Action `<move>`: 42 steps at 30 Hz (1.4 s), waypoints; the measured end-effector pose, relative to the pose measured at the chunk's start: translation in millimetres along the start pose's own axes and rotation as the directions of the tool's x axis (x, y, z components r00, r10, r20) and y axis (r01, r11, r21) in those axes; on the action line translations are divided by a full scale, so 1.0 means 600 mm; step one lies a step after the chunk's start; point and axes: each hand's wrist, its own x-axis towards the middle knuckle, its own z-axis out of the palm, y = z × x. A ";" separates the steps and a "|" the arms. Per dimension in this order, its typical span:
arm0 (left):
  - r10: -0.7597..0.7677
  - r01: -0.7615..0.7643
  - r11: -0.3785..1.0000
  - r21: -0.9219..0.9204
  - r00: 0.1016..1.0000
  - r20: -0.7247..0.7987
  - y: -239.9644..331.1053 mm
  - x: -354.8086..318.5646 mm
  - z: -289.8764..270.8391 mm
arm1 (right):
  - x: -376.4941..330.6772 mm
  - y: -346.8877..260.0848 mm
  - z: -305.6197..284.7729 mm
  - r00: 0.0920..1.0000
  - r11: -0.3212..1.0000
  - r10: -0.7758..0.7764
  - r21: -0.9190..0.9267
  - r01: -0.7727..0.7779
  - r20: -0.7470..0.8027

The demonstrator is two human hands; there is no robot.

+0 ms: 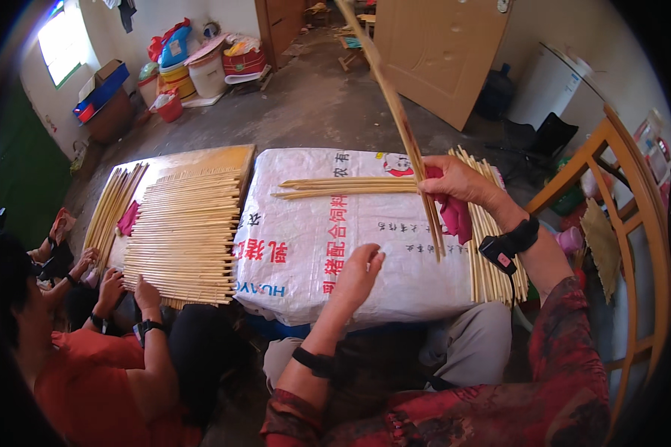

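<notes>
My right hand (pixel 458 182) grips a long bamboo stick (pixel 395 112) together with a pink cloth (pixel 452 212); the stick rises steeply away from me. My left hand (pixel 358 272) rests with loose fingers on the white woven sack (pixel 306 246) that covers the work surface, close to the stick's lower end. A few bamboo sticks (pixel 347 186) lie side by side across the sack's far part. A thick bundle of sticks (pixel 488 246) lies lengthwise along the sack's right edge, under my right wrist.
To my left a person in an orange top has hands (pixel 130 287) on a wide row of sticks (pixel 183 235) on a wooden board (pixel 201 158). A wooden chair (pixel 626 201) stands at right. Buckets (pixel 201 71) and boxes line the far wall.
</notes>
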 end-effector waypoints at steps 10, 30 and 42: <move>-0.035 0.406 0.699 -0.589 0.842 0.539 0.040 -0.022 0.004 | -0.065 0.072 0.089 0.977 0.775 0.145 0.632 -0.013 -0.159; -0.380 0.305 0.822 -0.482 0.923 -0.064 0.025 -0.004 0.053 | -0.064 0.159 0.175 0.992 0.024 -0.032 0.992 0.120 -0.120; -0.353 0.424 0.594 -0.684 0.901 0.253 0.011 -0.008 0.075 | -0.060 0.184 0.203 0.951 0.237 0.133 0.941 0.242 -0.278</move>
